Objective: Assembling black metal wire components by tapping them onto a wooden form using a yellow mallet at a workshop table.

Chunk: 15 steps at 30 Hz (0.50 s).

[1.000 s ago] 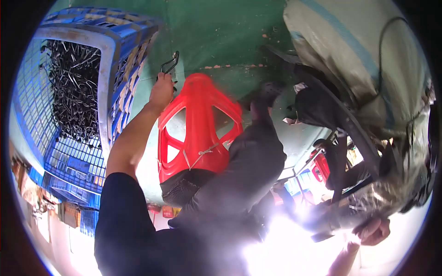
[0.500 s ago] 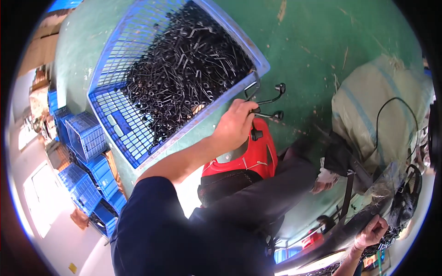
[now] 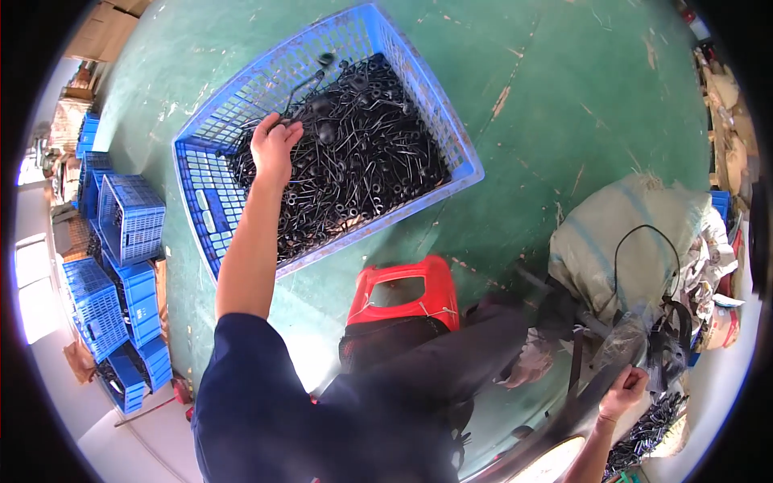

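A blue plastic crate [image 3: 473, 167] holds a heap of black metal rods with ringed ends [image 3: 362, 161]. My left hand [image 3: 275, 151] is over the heap, fingers closed around a few bent black rods with knobbed ends [image 3: 304, 83]. These stick out beyond the fingertips, smeared by motion. At the lower right my right hand [image 3: 624, 390] has its fingers curled together beside crumpled clear plastic film [image 3: 626, 342]. Whatever it grips is hidden.
A red plastic stool [image 3: 445, 290] stands between the crate and my dark-trousered legs. A stuffed pale woven sack [image 3: 620, 241] is on the right. Stacked blue crates [image 3: 133, 221] line the left. More black metal parts [image 3: 648, 431] lie near my right forearm.
My left hand has swung left from the crate's near edge to over the heap, carrying the black rods. The view has shifted; my right hand stays curled beside the plastic film.
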Each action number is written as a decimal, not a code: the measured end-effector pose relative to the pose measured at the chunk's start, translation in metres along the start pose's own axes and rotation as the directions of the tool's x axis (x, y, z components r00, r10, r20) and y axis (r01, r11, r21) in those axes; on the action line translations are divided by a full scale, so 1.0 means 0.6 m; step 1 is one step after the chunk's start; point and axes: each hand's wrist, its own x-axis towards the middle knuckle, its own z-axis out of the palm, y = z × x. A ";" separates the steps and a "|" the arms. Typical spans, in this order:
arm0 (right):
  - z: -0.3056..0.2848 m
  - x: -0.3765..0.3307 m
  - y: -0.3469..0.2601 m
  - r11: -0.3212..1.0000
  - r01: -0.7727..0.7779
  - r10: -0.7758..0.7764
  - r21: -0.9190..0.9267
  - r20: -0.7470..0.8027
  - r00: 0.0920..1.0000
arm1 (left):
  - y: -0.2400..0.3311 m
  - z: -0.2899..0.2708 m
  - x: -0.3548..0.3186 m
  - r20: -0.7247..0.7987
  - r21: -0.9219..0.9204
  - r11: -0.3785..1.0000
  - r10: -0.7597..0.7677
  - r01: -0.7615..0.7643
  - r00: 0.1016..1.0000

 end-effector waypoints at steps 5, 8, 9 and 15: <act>-0.001 0.000 -0.021 1.000 0.021 -0.021 -0.001 -0.033 0.999 | -0.021 0.023 -0.047 0.062 0.380 0.911 -0.201 0.163 0.978; 0.001 0.005 -0.033 0.999 0.052 -0.052 -0.011 -0.022 0.998 | -0.112 0.031 -0.195 0.381 0.607 0.777 -0.104 -0.164 0.919; 0.001 0.003 -0.032 0.994 0.099 -0.100 -0.049 -0.032 0.994 | -0.124 0.053 -0.273 0.465 0.677 0.684 -0.113 -0.270 0.878; -0.088 -0.026 -0.063 0.999 -0.037 0.036 0.010 0.141 0.989 | -0.143 0.126 -0.587 0.857 0.456 0.859 -0.355 -0.231 0.372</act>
